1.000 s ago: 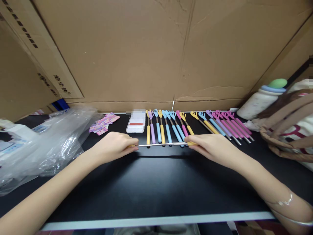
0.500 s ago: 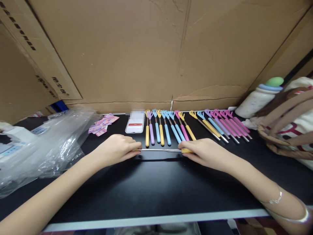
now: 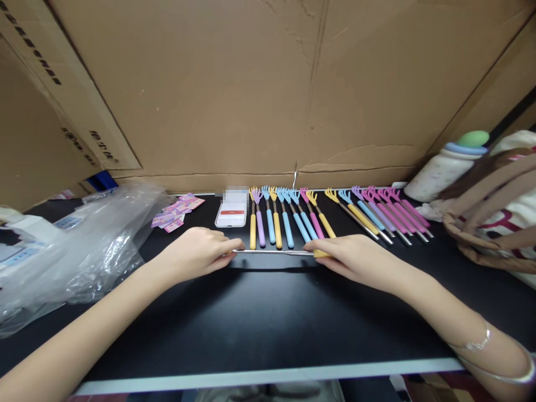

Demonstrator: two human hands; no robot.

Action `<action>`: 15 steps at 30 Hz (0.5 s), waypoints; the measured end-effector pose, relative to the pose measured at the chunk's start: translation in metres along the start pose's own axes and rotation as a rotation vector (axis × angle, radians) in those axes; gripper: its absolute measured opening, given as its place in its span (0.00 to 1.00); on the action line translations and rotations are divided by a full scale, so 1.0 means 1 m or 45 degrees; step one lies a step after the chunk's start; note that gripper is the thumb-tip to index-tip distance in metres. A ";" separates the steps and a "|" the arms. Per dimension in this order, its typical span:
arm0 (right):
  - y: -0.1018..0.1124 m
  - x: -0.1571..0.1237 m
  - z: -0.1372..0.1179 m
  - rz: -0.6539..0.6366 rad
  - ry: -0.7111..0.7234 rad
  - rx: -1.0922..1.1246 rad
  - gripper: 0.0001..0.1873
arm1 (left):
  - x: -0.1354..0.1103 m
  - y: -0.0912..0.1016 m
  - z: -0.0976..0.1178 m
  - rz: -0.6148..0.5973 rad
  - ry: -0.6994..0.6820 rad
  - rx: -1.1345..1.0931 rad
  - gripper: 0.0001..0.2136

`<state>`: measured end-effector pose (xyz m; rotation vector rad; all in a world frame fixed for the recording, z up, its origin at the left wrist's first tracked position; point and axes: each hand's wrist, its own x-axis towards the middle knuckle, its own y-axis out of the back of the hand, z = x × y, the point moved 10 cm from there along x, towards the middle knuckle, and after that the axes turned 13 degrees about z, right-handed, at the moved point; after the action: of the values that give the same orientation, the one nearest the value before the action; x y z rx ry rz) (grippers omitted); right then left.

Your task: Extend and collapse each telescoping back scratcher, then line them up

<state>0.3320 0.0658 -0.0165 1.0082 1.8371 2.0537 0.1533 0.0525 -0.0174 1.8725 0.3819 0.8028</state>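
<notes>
My left hand (image 3: 196,254) and my right hand (image 3: 352,255) hold one extended metal back scratcher (image 3: 274,252) level, crosswise, just above the black table (image 3: 259,324). The left fingers pinch its left end. The right fingers close on its yellow handle (image 3: 321,254). Just behind it, a row of several collapsed scratchers (image 3: 285,220) with yellow, purple, blue and pink handles lies side by side, claws pointing away from me. A second group (image 3: 381,215) lies to the right.
A white phone (image 3: 231,214) lies left of the row, with pink cards (image 3: 178,212) beside it. Crumpled clear plastic (image 3: 79,245) covers the left side. A white bottle (image 3: 444,170) and a woven bag (image 3: 494,218) sit at the right. A cardboard wall (image 3: 251,89) stands behind.
The rod between my hands is shorter than a second ago: my hands came closer together. Over the last half second the scratcher rose slightly toward the row.
</notes>
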 end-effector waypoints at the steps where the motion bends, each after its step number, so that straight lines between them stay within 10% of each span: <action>1: 0.000 0.000 0.002 -0.005 -0.006 -0.018 0.12 | 0.000 0.000 -0.002 -0.009 0.011 0.011 0.08; 15: 0.005 -0.002 0.013 -0.020 -0.063 -0.149 0.08 | -0.004 -0.002 -0.013 -0.114 0.140 -0.041 0.06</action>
<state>0.3431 0.0741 -0.0131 1.0009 1.6741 2.0807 0.1415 0.0598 -0.0173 1.7734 0.5158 0.8484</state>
